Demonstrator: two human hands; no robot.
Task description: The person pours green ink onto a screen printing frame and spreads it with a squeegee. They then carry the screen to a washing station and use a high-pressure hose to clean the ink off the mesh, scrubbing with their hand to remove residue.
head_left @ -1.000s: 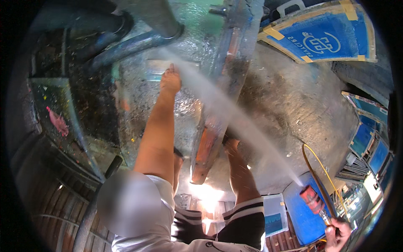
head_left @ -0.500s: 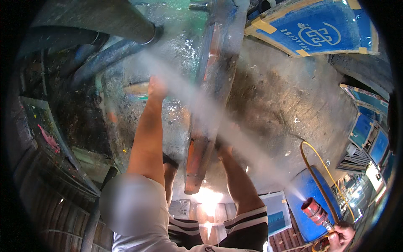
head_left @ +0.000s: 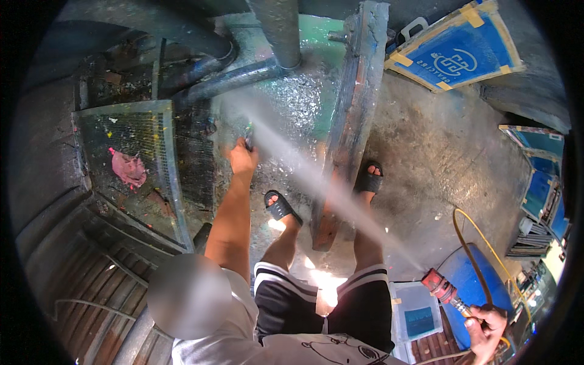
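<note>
In my right hand (head_left: 486, 331), at the lower right, the fingers are closed round a spray nozzle (head_left: 443, 286) with a red head. A wide white jet of spray (head_left: 310, 164) leaves it and runs up and to the left, passing just right of my left hand (head_left: 243, 159). My left arm is stretched forward over the wet floor. Its hand is closed on a narrow dark object (head_left: 249, 137), of which only a short end shows; its kind cannot be made out. A yellow hose (head_left: 474, 228) loops up behind the nozzle.
A long worn beam (head_left: 350, 134) lies between my sandalled feet. Dark pipes (head_left: 231, 82) stand ahead. At left leans a framed mesh screen (head_left: 131, 164) with a pink blotch. A blue taped screen frame (head_left: 453, 58) leans at far right; a blue drum (head_left: 480, 274) stands near the nozzle.
The view has shifted, bringing the mesh screen and both feet into fuller sight. My left hand now shows a dark object at its fingers. The spray keeps running from the nozzle.
</note>
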